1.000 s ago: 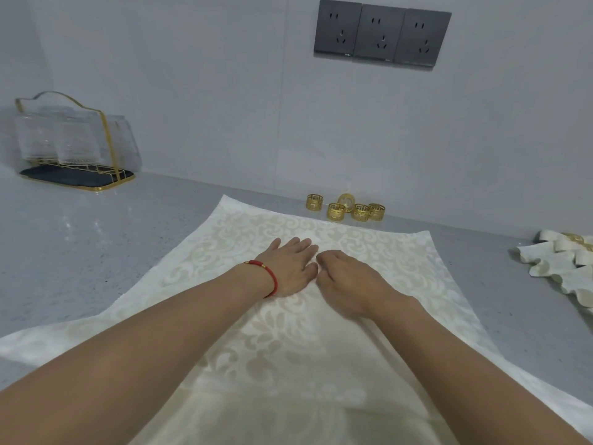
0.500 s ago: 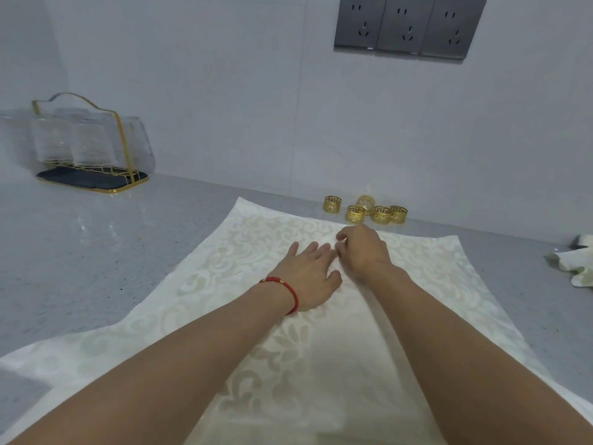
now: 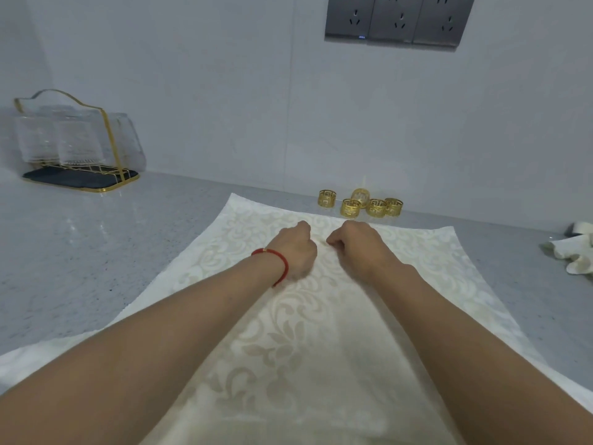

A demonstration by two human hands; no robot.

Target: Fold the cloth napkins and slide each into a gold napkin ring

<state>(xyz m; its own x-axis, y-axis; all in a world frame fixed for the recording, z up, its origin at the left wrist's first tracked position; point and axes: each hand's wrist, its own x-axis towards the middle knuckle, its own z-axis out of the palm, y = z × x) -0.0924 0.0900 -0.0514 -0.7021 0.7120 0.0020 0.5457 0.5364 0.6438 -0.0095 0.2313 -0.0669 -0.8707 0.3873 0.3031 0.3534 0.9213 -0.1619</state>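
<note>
A cream damask napkin (image 3: 321, 332) lies spread flat on the grey counter, running from the near edge towards the wall. My left hand (image 3: 296, 250), with a red cord at the wrist, and my right hand (image 3: 356, 247) sit side by side on the cloth close to its far edge. The fingers of both hands are curled down and pinch the fabric, a small gap apart. Several gold napkin rings (image 3: 361, 203) stand in a cluster by the wall, just beyond the napkin's far edge and my hands.
A gold wire rack with clear glasses (image 3: 77, 146) stands on a dark tray at the back left. Ringed white napkins (image 3: 577, 255) lie at the right edge. Wall sockets (image 3: 398, 20) are above. Bare grey counter (image 3: 96, 252) lies left of the cloth.
Both hands slid forward over the napkin towards its far edge. The left hand's flat fingers curled in; both hands now pinch the cloth near the rings.
</note>
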